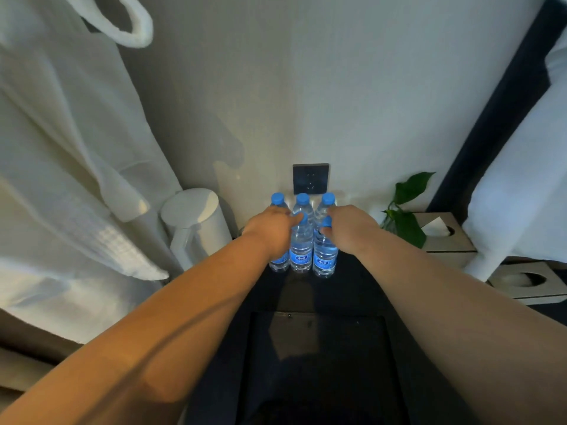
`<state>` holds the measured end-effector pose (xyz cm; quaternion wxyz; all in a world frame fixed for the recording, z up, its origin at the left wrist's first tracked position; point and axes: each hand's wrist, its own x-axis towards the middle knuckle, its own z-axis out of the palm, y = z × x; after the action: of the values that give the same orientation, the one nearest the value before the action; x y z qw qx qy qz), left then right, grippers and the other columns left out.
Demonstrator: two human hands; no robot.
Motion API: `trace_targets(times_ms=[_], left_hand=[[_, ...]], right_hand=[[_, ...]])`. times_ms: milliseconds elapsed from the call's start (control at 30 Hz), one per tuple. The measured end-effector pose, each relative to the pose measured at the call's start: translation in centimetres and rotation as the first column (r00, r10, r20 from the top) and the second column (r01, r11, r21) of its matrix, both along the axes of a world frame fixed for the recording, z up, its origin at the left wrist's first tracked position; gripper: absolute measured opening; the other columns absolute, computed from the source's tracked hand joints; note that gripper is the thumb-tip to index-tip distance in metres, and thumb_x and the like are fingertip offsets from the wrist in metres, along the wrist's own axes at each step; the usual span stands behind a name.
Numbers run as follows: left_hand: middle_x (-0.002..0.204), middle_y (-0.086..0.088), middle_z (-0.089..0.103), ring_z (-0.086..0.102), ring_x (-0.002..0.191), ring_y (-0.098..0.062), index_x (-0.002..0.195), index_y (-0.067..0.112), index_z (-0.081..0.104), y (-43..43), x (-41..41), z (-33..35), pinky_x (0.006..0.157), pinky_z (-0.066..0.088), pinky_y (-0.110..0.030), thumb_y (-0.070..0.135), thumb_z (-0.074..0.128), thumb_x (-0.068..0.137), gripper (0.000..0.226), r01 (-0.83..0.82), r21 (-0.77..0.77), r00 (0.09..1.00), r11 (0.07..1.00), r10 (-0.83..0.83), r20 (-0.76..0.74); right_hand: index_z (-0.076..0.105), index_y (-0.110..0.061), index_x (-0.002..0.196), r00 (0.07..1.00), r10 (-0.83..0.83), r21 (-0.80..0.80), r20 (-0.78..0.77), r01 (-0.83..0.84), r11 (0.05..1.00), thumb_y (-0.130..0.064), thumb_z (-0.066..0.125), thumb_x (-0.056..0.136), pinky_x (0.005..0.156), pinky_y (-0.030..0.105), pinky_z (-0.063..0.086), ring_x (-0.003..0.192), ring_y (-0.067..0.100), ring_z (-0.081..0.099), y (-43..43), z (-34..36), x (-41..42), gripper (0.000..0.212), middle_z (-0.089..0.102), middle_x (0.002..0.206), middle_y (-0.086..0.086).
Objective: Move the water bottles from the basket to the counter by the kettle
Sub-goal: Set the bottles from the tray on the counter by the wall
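Two bare forearms reach far across the dark worktop. Left hand curled around the neck of the near-left bottle; right hand wrapped on the near-right bottle. Both stand upright on the worktop, touching three more bottles behind, just right of the white kettle. Basket not in view. Step looks like set-down. Next move, by judgement: let go gently without toppling neighbours, then check the basket for leftovers.
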<state>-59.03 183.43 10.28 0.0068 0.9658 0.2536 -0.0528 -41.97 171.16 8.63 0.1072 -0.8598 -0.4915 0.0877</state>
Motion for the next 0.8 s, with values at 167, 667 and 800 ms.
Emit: trace_targets(times_ms=[167, 667, 800], left_hand=[[0.15, -0.005, 0.046, 0.041, 0.138, -0.029, 0.157, 0.035, 0.034, 0.2, 0.2, 0.1, 0.102, 0.048, -0.045, 0.016, 0.06, 0.093, 0.072, 0.005, -0.001, 1.0, 1.0, -0.005, -0.027], [0.148, -0.004, 0.048, 0.044, 0.135, -0.03, 0.158, 0.036, 0.029, 0.3, 0.1, -0.2, 0.095, 0.052, -0.042, 0.011, 0.07, 0.086, 0.086, 0.004, 0.005, 1.0, 1.0, -0.004, -0.03], [0.148, -0.003, 0.048, 0.044, 0.135, -0.028, 0.158, 0.037, 0.029, 0.5, 0.1, -0.4, 0.094, 0.052, -0.04, 0.011, 0.07, 0.086, 0.087, 0.016, 0.014, 1.0, 1.0, -0.016, -0.019]], right_hand=[[0.062, -0.019, 0.124, 0.999, 0.028, 0.013, -0.019, -0.028, 1.0, -0.032, 0.06, 0.101, 0.071, 0.034, 0.044, 0.085, 0.022, 0.058, 0.4, -0.2, 0.9, 0.027, 0.067, 0.112, 0.008], [0.053, -0.018, 0.143, 0.998, 0.058, 0.01, -0.037, -0.058, 0.998, -0.033, 0.057, 0.103, 0.075, 0.033, 0.04, 0.102, 0.03, 0.062, 0.9, -0.8, 1.4, 0.042, 0.065, 0.123, 0.014], [0.047, -0.02, 0.147, 0.995, 0.053, 0.006, -0.086, -0.053, 0.999, -0.031, 0.055, 0.104, 0.074, 0.033, 0.039, 0.094, 0.028, 0.059, 0.6, -1.1, 1.3, 0.045, 0.065, 0.124, 0.016]])
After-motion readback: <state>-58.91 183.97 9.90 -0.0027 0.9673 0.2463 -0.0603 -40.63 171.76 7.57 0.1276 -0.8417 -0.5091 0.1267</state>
